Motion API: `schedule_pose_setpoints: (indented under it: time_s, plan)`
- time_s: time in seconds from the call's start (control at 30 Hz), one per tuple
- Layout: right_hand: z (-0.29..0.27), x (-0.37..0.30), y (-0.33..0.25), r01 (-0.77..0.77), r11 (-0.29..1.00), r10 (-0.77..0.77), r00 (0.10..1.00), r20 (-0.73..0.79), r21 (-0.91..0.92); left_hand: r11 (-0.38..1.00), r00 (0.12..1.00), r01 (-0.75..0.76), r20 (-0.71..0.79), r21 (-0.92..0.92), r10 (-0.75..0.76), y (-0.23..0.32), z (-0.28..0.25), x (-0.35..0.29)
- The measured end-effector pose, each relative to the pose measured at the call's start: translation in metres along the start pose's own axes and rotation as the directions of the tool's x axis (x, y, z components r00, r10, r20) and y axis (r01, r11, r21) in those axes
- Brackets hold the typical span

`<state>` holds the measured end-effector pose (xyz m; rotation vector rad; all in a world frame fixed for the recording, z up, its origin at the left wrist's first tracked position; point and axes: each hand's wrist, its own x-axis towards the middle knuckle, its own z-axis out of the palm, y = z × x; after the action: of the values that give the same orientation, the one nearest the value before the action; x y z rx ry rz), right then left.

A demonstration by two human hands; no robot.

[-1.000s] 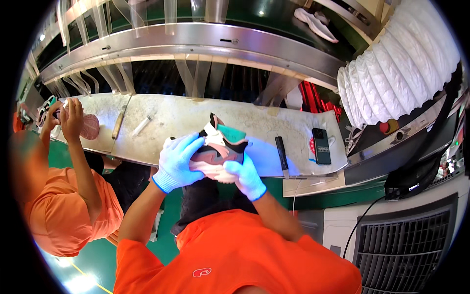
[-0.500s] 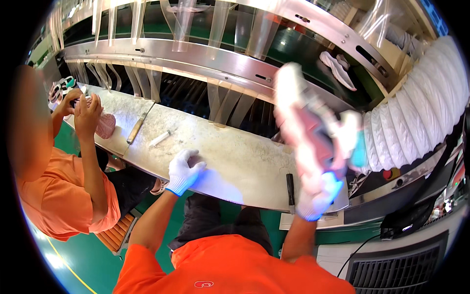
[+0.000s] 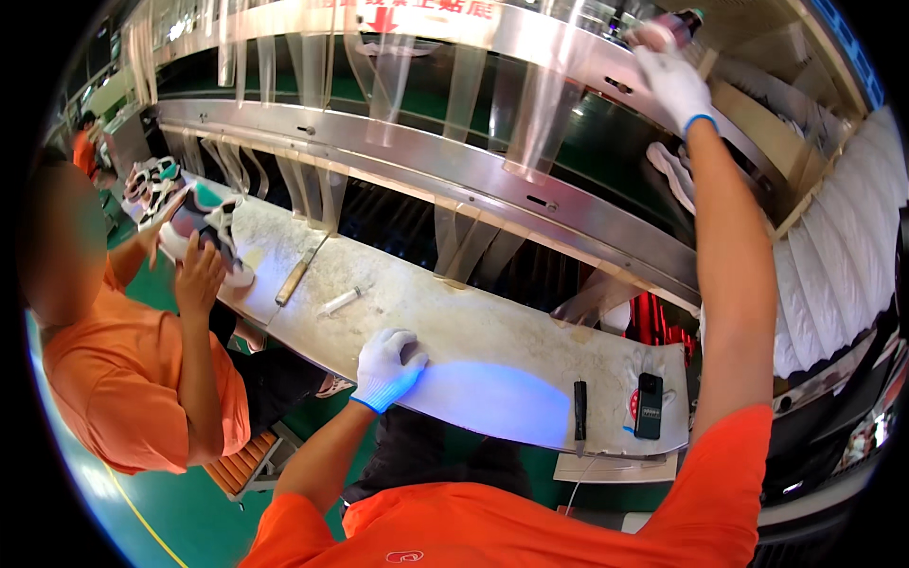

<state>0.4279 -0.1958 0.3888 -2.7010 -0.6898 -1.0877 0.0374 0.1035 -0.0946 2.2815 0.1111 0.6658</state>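
My right hand (image 3: 674,83), in a white glove, is stretched far up to the upper rack at the top right. It grips a pink and dark shoe (image 3: 660,30), mostly hidden by the fingers and the picture's rim. My left hand (image 3: 388,364), also gloved, rests palm down on the front part of the pale workbench (image 3: 492,341), holding nothing. Blue light falls on the bench just right of that hand.
A co-worker in orange at the left holds a multicoloured shoe (image 3: 204,225) in both hands. On the bench lie a syringe (image 3: 339,301), a flat stick (image 3: 294,277), a black tool (image 3: 579,417) and a black handheld device (image 3: 649,405). A white shoe (image 3: 670,170) sits on the conveyor behind.
My right hand has carried the shoe from the bench up and right to the upper rack. My left hand has let go of it and settled on the bench.
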Motion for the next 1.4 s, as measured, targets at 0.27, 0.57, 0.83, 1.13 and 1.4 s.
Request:
schedule_pose_setpoints:
  time_s: [0.27, 0.57, 0.83, 1.13, 1.4]
  plan:
    - [0.079, -0.26, -0.155, 0.496, 0.808, -0.354, 0.841, -0.41, 0.32, 0.994, 0.999, -0.032, -0.026, 0.104, 0.035, -0.009, -0.006, -0.006]
    - [0.247, -0.443, -0.017, -0.389, 0.896, 0.443, 0.809, 0.386, -0.214, 0.976, 0.994, -0.11, 0.044, 0.188, 0.104, -0.005, -0.007, -0.005]
    - [0.407, -0.486, 0.239, -0.307, 0.863, 0.495, 0.671, 0.552, -0.401, 0.98, 0.986, -0.086, 0.153, 0.177, 0.059, -0.002, 0.002, 0.001]
    - [0.394, -0.439, 0.247, -0.728, 0.667, 0.513, 0.606, 0.608, 0.162, 0.986, 0.984, 0.013, 0.175, 0.165, -0.042, 0.007, 0.005, 0.003]
    - [0.202, -0.452, -0.03, -0.548, -0.701, 0.104, 0.554, 0.826, 0.456, 0.988, 0.982, 0.148, 0.122, -0.052, -0.141, 0.01, 0.001, -0.015]
